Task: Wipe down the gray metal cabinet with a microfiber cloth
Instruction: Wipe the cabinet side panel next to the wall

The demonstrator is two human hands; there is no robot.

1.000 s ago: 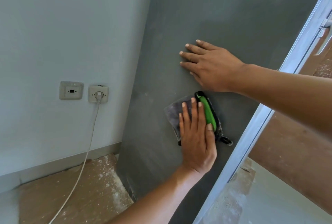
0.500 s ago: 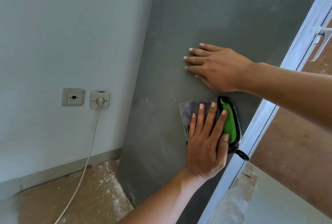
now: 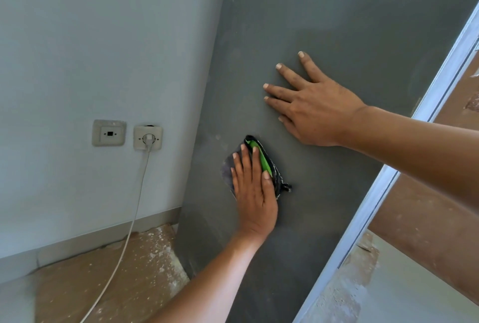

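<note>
Flat, left hand [image 3: 255, 188] on cloth [image 3: 261, 164] (no readable labels), cabinet [image 3: 337, 25]

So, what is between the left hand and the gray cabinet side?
In the head view, the microfiber cloth, gray with a green strip, lies between the left hand and the cabinet side; the hand presses it flat with straight fingers.

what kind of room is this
Likely an indoor room mid-renovation: a plastered wall with a wall socket and plugged-in cord, a dusty paint-speckled floor, and the gray metal cabinet.
</note>
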